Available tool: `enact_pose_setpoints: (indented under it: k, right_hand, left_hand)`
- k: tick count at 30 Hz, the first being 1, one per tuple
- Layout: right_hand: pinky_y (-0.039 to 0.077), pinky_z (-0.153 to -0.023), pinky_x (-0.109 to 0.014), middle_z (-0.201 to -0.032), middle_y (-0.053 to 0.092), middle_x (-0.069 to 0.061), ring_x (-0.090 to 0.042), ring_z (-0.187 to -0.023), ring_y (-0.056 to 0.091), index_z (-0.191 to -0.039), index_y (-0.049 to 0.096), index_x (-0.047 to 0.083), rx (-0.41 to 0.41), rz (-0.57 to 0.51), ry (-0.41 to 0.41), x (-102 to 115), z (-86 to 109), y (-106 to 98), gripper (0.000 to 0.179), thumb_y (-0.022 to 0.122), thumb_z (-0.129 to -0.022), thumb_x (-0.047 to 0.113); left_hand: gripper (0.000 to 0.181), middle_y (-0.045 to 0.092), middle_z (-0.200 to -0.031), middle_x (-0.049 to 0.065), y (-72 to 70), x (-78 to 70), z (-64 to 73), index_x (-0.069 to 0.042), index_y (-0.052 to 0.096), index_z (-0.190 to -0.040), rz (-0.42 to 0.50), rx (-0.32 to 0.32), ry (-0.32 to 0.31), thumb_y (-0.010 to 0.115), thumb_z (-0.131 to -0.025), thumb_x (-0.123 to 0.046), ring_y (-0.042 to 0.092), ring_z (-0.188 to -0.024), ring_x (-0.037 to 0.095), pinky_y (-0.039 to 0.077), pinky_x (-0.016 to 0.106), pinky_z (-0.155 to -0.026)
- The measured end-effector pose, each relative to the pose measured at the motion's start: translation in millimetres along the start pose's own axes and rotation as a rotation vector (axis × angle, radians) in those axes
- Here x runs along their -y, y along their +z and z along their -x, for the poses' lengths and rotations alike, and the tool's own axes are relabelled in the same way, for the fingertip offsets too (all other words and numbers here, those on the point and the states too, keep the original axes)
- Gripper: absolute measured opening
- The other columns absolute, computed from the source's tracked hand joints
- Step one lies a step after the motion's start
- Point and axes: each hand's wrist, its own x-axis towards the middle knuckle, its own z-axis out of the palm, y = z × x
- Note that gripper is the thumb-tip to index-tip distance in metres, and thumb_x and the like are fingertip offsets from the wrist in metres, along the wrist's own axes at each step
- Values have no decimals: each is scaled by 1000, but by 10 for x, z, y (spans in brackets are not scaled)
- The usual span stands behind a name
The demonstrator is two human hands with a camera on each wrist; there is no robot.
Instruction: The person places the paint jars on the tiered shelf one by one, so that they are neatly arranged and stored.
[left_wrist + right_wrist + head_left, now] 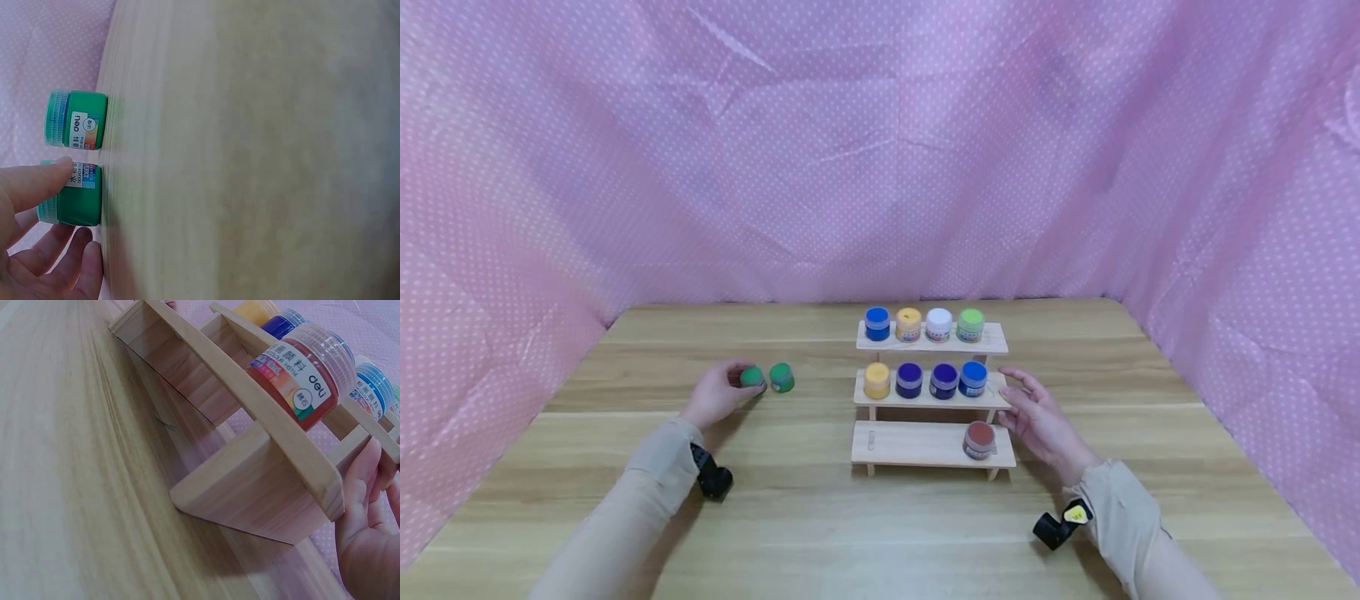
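My left hand pinches a green paint jar between thumb and fingers, low over the wooden table. Beside it a second green paint jar stands upright, a small gap between the two. On the right, my right hand holds the right end of a three-tier wooden stand at its middle shelf, the thumb against the front of it in the right wrist view. A brown paint jar sits at the right of the bottom shelf, close to this hand.
The middle shelf bears a yellow jar, two dark purple jars and a blue jar. Up on the top shelf are blue, orange-yellow, white and light green jars. A pink dotted curtain surrounds the table.
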Motion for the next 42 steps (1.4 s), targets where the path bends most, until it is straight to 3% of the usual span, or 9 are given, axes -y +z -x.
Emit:
enact_pose_setpoints:
  k: [6,12,24,32,42]
  right_hand:
    - [51,-70,-16,-94,64,8,-4,-77,60,-117,50,24,9,-7,5,20,-6,-7,23,46,-99,9]
    - [50,-69,-16,-92,64,9,-3,-76,60,-115,51,26,0,-6,13,-4,-6,-9,23,46,-99,10]
    - [51,-69,-15,-92,62,9,-2,-72,59,-119,47,23,-11,-1,-12,-34,-1,-10,24,48,-99,11]
    - [51,-69,-15,-91,63,8,-2,-71,59,-119,47,22,-14,-13,-15,-12,10,10,24,48,-99,9]
    - [51,-71,-16,-89,62,9,-3,-74,60,-119,48,21,19,-34,-11,12,22,11,24,47,-99,9]
  left_hand:
    - [37,61,-112,24,-16,-8,-18,6,56,-119,-10,-11,30,66,-88,-12,58,-102,32,49,44,-88]
    - [35,62,-110,21,-19,22,-14,4,57,-117,-16,-4,21,66,-89,-14,57,-100,29,49,40,-86]
    - [42,58,-117,26,-53,9,11,8,53,-122,4,-27,-23,66,-89,-15,56,-109,38,50,46,-90]
    - [45,56,-121,30,-114,-59,22,9,51,-125,6,-50,-3,65,-89,-15,54,-114,42,46,52,-96]
    - [43,59,-116,28,-137,-113,62,7,54,-121,-6,-103,34,68,-87,-17,53,-113,42,44,54,-95]
